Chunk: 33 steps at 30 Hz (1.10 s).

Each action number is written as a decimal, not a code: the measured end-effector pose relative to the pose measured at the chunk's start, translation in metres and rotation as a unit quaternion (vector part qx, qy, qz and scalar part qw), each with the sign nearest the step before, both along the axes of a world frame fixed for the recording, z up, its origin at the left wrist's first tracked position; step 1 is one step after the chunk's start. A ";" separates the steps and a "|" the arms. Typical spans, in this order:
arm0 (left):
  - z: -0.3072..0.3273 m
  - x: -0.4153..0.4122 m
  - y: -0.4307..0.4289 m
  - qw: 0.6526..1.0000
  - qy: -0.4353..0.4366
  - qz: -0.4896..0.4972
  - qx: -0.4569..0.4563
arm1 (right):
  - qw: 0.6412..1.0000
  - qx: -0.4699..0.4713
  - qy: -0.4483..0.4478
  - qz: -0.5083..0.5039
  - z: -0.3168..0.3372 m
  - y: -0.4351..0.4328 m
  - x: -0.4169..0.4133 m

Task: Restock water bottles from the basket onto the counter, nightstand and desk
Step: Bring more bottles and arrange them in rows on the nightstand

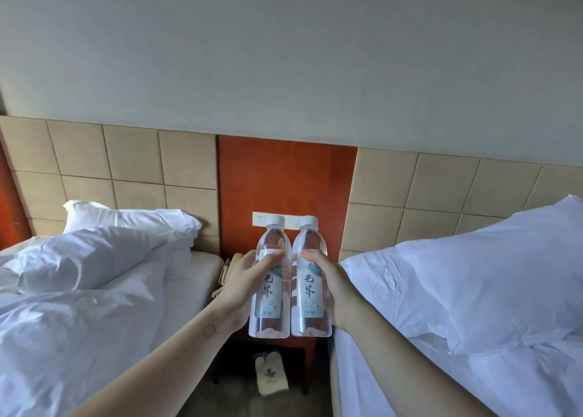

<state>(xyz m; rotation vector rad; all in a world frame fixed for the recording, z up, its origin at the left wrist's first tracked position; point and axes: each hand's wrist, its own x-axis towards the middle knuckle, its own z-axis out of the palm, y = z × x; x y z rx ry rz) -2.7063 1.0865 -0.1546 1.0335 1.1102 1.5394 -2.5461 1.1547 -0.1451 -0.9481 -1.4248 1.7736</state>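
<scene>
My left forearm point(176, 344) and right forearm point(394, 337) are reaching out from the bottom of the view, running up the gap between the left bed point(79, 306) and the right bed point(473, 290). My left hand point(243, 277) is wrapping around the left bottle point(271, 290), with the thumb lying across the top of the label and the fingers curling behind. My right hand point(328, 277) is gripping the right bottle point(310, 290) the same way from the other side. I am holding both bottles upright, caps up, side by side and touching or nearly touching, with the labels facing me. I judge that I am carrying them like this so they go down as a tidy pair, labels to the front.

The bottles are sitting in front of my palms, between my two hands, each one gripped around its upper half so the base is hanging free. The nightstand point(310, 347) is lying just beyond and below them, against the wooden panel point(284, 176). Most of its top is hiding behind the bottles, so I cannot tell whether the bases are touching it or hovering above it. A phone point(225, 271) is taking up the left side of the top, so I am thinking the pair belongs toward the middle or right. A pair of slippers point(271, 375) is lying underneath the nightstand.
</scene>
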 end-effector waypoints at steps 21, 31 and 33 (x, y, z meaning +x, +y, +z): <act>-0.040 -0.082 0.368 0.995 0.030 -0.066 -0.073 | 0.998 -0.019 0.016 -0.059 -0.048 0.339 -0.070; -0.092 -0.085 0.526 0.995 0.062 -0.016 -0.076 | 0.996 0.004 -0.042 -0.080 -0.087 0.510 -0.074; -0.107 -0.087 0.546 0.994 0.065 0.005 -0.087 | 0.996 0.002 -0.055 -0.074 -0.100 0.533 -0.077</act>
